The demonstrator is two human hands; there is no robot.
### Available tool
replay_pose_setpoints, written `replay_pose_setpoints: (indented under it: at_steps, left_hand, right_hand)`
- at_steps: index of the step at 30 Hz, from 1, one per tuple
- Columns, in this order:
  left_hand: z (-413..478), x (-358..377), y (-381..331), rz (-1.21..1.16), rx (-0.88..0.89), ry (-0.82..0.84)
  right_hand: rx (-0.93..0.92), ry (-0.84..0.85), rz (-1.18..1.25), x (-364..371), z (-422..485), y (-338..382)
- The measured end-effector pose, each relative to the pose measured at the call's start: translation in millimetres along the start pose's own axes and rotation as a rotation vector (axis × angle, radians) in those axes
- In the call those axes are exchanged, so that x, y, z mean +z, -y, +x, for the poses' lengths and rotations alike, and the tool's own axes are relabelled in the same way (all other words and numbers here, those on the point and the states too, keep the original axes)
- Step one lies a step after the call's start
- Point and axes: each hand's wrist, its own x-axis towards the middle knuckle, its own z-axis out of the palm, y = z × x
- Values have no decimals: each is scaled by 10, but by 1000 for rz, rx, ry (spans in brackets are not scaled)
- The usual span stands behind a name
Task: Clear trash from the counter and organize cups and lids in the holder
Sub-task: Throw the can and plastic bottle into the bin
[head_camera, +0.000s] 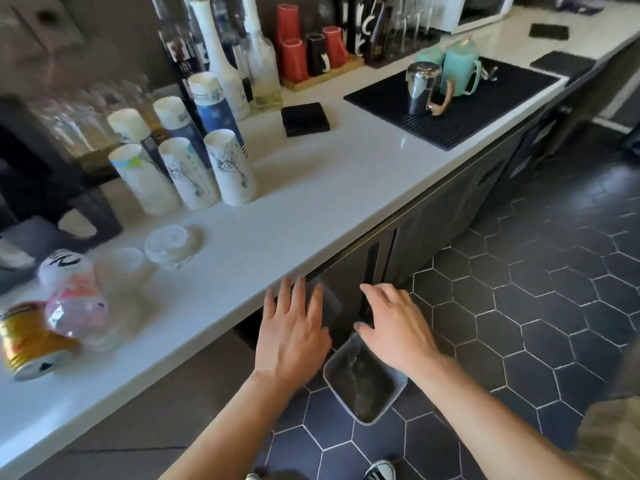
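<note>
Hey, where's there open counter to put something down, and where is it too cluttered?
Bare counter runs between the paper cup stacks and the black ridged mat, along the front edge. Another free strip lies in front of the clear lids. Crowded: the near left end with the gold can and plastic trash, and the back row of bottles.

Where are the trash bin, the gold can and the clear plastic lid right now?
trash bin point(398, 384): head view, on its grey right rim.
gold can point(24, 344): head view, on its ribbed side.
clear plastic lid point(169, 245): head view, on its domed top.
</note>
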Motion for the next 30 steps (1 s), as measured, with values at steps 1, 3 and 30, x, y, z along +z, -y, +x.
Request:
replay_pose_setpoints:
  at_steps: [1, 3, 30]
  left_hand:
    - [-47, -84, 102, -1, -18, -18]
    - [-156, -246, 324, 5, -61, -63]
    - [-1580, -841, 3079, -368, -739, -276]
  right_hand:
    - [-31, -20, 5, -53, 48, 149]
    - [-90, -55, 8, -142, 137, 464]
    - [-422, 31, 135, 59, 497, 3732]
